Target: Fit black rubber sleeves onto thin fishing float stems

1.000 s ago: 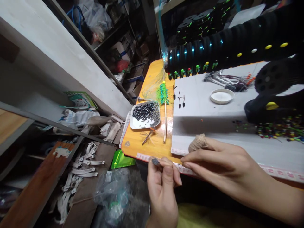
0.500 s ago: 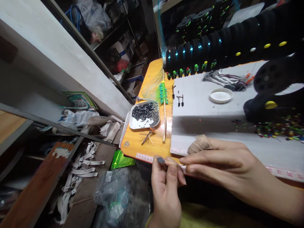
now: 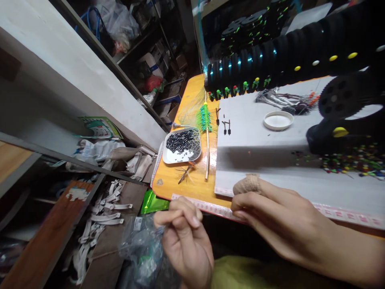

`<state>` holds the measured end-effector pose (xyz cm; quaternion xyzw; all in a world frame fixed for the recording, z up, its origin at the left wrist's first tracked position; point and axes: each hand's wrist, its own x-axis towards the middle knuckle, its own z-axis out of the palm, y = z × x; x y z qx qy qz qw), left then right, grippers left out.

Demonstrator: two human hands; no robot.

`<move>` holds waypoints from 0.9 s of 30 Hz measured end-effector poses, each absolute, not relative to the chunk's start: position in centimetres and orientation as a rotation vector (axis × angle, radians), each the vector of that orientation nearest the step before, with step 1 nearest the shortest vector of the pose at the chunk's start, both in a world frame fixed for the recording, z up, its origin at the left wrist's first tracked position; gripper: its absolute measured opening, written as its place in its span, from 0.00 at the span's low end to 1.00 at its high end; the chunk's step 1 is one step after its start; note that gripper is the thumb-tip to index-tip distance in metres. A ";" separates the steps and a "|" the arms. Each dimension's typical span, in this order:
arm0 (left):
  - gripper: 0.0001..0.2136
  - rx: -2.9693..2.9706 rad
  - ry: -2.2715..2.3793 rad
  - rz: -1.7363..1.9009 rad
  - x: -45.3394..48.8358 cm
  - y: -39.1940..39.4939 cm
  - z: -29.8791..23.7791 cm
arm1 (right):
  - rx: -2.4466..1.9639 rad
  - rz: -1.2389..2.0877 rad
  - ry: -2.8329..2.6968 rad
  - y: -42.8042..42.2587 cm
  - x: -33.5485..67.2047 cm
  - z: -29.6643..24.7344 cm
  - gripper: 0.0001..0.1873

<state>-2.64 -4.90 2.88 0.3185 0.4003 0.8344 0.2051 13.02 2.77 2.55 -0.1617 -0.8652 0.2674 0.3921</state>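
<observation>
Honestly, the left hand (image 3: 189,241) seems clamped on a blurry grey bit (image 3: 159,230), out past the tabletop (image 3: 197,186), so a slack grip could drop it; right hand (image 3: 279,224) fingertips together, contents hidden.

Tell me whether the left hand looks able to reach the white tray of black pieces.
Probably yes: the tray is open on top, with nothing tall between it and the left hand, just low things like a brown stem-like piece.
</observation>
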 end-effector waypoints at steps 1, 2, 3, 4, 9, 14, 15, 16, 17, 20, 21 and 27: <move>0.07 0.882 1.126 2.365 -3.0 -4.9 3.2 | -0.414 0.687 -2.174 2.9 13.0 2.7 0.09; 0.08 0.884 1.134 2.393 -3.4 -4.9 3.4 | -0.427 0.696 -2.152 3.1 13.0 3.0 0.09; 0.09 0.889 1.149 2.394 -3.7 -4.9 3.4 | -0.451 0.714 -2.131 3.3 13.0 3.2 0.08; 0.09 0.889 1.172 2.347 -3.9 -5.1 3.3 | -0.485 0.748 -2.111 3.5 13.0 3.5 0.07; 0.07 0.694 1.086 1.727 -3.1 -6.1 1.3 | -0.589 1.022 -2.023 3.8 12.8 4.4 0.10; 0.14 0.557 0.968 1.467 -1.4 -6.0 0.6 | -0.566 1.092 -1.999 4.1 12.9 4.1 0.09; 0.15 0.574 0.953 1.450 -1.2 -5.9 0.6 | -0.565 1.099 -1.990 4.2 12.9 4.0 0.09; 0.15 0.587 0.943 1.441 -1.0 -5.8 0.6 | -0.567 1.103 -1.980 4.2 12.9 3.9 0.09; 0.15 0.600 0.940 1.439 -0.9 -5.8 0.7 | -0.568 1.096 -1.970 4.2 12.9 3.8 0.09; 0.16 0.650 1.009 1.434 -0.6 -5.8 0.6 | -0.570 1.043 -1.942 4.1 12.9 3.5 0.07; 0.17 0.671 1.070 1.427 -0.5 -5.9 0.6 | -0.559 1.036 -1.928 4.0 12.9 3.4 0.07; 0.19 0.750 1.465 1.513 0.1 -6.4 0.3 | -0.525 0.868 -1.976 3.5 13.0 3.2 0.08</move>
